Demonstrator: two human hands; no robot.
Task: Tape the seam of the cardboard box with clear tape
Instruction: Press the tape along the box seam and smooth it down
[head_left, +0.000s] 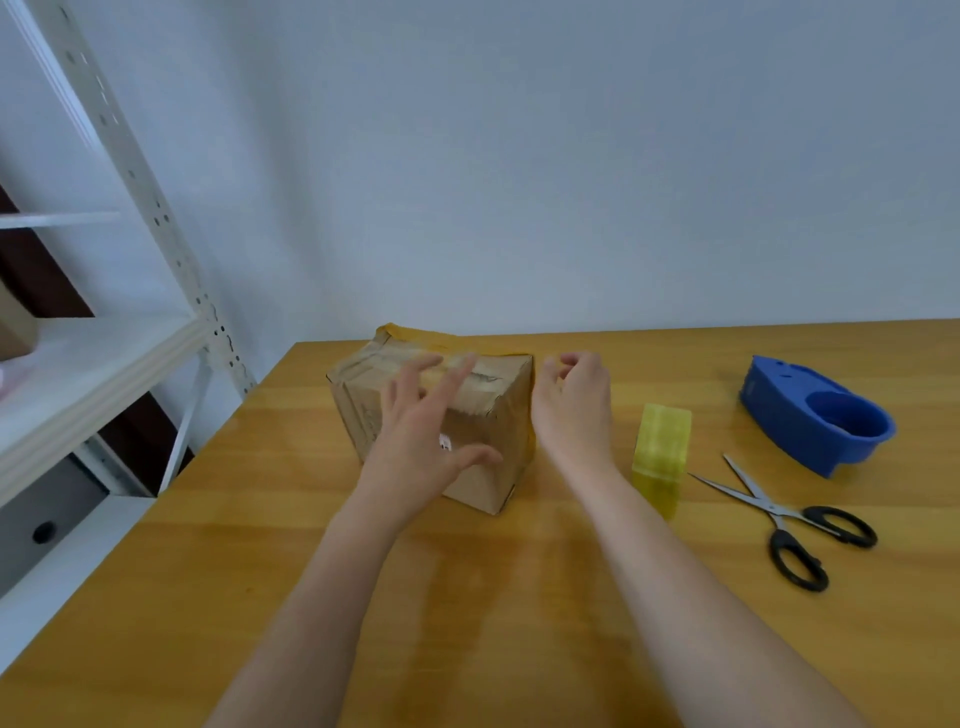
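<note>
Both hands are up at the cardboard box (467, 415), which sits on the wooden table (260, 519) near its far edge. My left hand (421, 436) is spread flat, fingers (457, 371) reaching over the top flaps where the seam runs, the palm laid against the near side. My right hand (571, 405) hovers just beside the box's right end, fingers curled loosely; whether they pinch a tape end I cannot tell, they are too blurred. A glossy yellowish strip seems to lie along the top and fold over the far edge, so I judge the seam mostly covered and the pressing-down underway. The roll of tape (660, 452) stands just right of my wrist, apart from the box; the scissors (789, 519) and the blue dispenser (815, 415) lie farther right, untouched. Smoothing the ends down the sides looks like what remains.
</note>
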